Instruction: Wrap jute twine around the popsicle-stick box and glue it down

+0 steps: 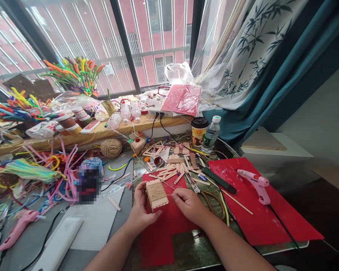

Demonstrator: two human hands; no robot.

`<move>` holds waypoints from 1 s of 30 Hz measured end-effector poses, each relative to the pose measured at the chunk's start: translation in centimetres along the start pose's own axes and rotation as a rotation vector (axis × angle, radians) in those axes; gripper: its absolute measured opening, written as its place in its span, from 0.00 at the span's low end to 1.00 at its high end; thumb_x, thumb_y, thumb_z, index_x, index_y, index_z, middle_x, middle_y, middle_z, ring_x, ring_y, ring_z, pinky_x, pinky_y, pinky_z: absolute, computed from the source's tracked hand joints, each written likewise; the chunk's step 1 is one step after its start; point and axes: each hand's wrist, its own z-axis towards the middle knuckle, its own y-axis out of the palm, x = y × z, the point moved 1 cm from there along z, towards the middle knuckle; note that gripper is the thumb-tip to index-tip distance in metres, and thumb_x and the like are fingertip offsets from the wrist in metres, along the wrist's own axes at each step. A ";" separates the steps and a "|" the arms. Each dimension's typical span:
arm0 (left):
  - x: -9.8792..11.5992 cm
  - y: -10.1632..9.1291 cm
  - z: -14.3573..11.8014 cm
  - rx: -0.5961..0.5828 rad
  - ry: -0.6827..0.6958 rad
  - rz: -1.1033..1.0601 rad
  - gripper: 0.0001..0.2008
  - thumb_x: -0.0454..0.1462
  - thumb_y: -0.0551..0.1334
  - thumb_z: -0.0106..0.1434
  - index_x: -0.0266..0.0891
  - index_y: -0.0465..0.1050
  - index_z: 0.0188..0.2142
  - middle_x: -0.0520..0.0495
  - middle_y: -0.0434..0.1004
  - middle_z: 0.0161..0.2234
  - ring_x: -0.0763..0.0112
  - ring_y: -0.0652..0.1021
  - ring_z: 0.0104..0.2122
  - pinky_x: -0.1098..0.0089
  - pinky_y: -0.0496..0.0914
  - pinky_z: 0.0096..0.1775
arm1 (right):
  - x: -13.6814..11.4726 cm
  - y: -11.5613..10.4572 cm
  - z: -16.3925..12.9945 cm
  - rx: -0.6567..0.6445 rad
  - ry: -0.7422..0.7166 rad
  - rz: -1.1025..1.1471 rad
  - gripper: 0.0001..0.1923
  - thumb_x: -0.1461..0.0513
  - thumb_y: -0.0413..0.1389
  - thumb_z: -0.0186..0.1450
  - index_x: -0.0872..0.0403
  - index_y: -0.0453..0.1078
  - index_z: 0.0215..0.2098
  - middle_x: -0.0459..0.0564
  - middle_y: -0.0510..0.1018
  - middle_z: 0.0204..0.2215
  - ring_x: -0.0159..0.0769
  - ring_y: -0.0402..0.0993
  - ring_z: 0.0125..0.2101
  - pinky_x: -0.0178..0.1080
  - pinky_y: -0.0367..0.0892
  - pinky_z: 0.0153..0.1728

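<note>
Between the fingers and thumb of my left hand (142,203) is a small box of popsicle sticks (157,195), tilted, with twine wound around its middle. My right hand (188,203) is closed in a pinch just to the right of the box. A thin strand of twine (170,195) runs from the box into that pinch. Both hands are above a red sheet (155,241). Loose popsicle sticks (172,169) lie beyond the box. Scissors with brown handles (211,201) rest beside my right hand, partly hidden by it.
A pink glue gun (258,184) lies on a red board (243,169) at right; another pink glue gun (21,227) is at left. Behind stand a water bottle (211,137), a paper cup (199,131) and a twine ball (111,148). Pipe cleaners (34,169) crowd the left.
</note>
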 end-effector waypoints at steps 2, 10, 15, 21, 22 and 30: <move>-0.1 -0.2 -0.1 0.010 -0.009 0.015 0.48 0.56 0.71 0.57 0.47 0.45 0.66 0.34 0.60 0.64 0.44 0.68 0.66 0.43 0.64 0.66 | 0.0 -0.1 0.0 0.032 0.007 0.000 0.20 0.54 0.49 0.77 0.51 0.63 0.27 0.43 0.68 0.25 0.34 0.64 0.28 0.36 0.60 0.32; 0.0 -0.3 -0.5 -0.011 -0.010 -0.018 0.46 0.46 0.72 0.57 0.47 0.46 0.66 0.35 0.60 0.63 0.46 0.68 0.65 0.43 0.62 0.67 | 0.2 0.3 -0.1 0.051 0.018 -0.061 0.18 0.59 0.51 0.75 0.51 0.61 0.26 0.43 0.67 0.24 0.34 0.63 0.27 0.37 0.58 0.31; 0.1 0.4 -0.6 -0.037 -0.016 -0.040 0.46 0.48 0.71 0.58 0.49 0.44 0.66 0.35 0.60 0.63 0.45 0.68 0.65 0.44 0.64 0.65 | -0.1 0.7 0.1 -0.099 0.004 -0.001 0.21 0.54 0.52 0.76 0.52 0.62 0.25 0.42 0.65 0.23 0.33 0.64 0.27 0.36 0.57 0.29; -0.2 1.0 -0.6 -0.104 0.034 -0.029 0.48 0.49 0.71 0.59 0.49 0.41 0.67 0.33 0.58 0.67 0.41 0.65 0.69 0.42 0.63 0.66 | -0.7 -0.1 -0.1 -0.170 -0.016 0.105 0.22 0.50 0.51 0.77 0.52 0.66 0.28 0.44 0.70 0.27 0.35 0.69 0.31 0.36 0.63 0.35; -0.3 0.8 -0.7 -0.126 0.016 -0.007 0.49 0.48 0.71 0.58 0.49 0.40 0.68 0.32 0.60 0.66 0.41 0.66 0.68 0.42 0.63 0.66 | -0.7 -0.1 -0.1 -0.184 -0.019 0.090 0.21 0.51 0.52 0.76 0.52 0.67 0.28 0.44 0.71 0.28 0.36 0.70 0.31 0.36 0.64 0.35; 4.8 -2.1 -0.7 -0.315 0.084 0.403 0.63 0.49 0.78 0.53 0.53 0.37 0.76 0.35 0.41 0.77 0.33 0.48 0.75 0.35 0.53 0.70 | -0.2 0.3 -0.3 -0.285 -0.060 -0.001 0.14 0.57 0.55 0.75 0.53 0.76 0.33 0.47 0.80 0.31 0.37 0.76 0.33 0.35 0.66 0.36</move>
